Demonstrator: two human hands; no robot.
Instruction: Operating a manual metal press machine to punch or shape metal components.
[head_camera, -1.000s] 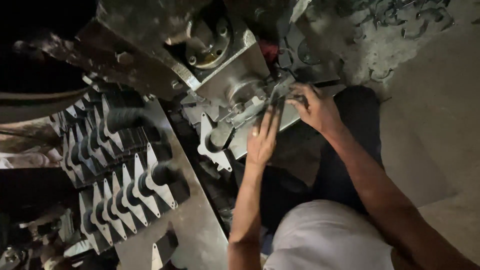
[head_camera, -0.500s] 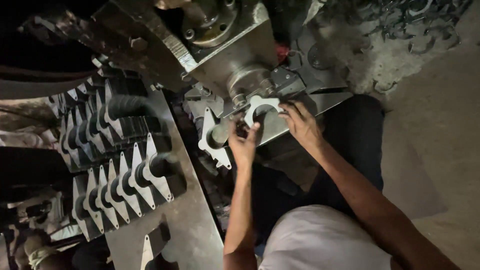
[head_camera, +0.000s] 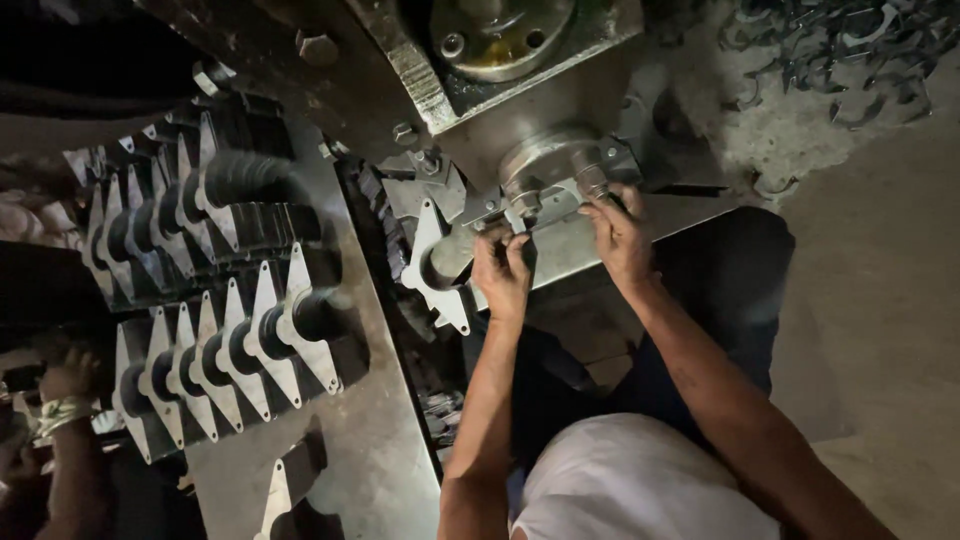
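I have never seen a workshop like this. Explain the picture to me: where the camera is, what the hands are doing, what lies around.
The camera sits on a person's head and looks down at their own arms. The left hand and the right hand both rest at the front of a grey metal machine, fingers on its round clamp; what they grip is too dark to tell. Beside it hangs a flat cut-out metal plate. On the steel table at left, rows of similar plates stand stacked. Curled metal scraps lie on the floor. Another person's hand shows at far left.

place: looking like a metal workshop
machine: heavy steel press (head_camera: 520, 110) sitting up front
parts: stamped plates (head_camera: 215, 350) lining up in 2 rows
floor: metal scrap (head_camera: 840, 50) piling up
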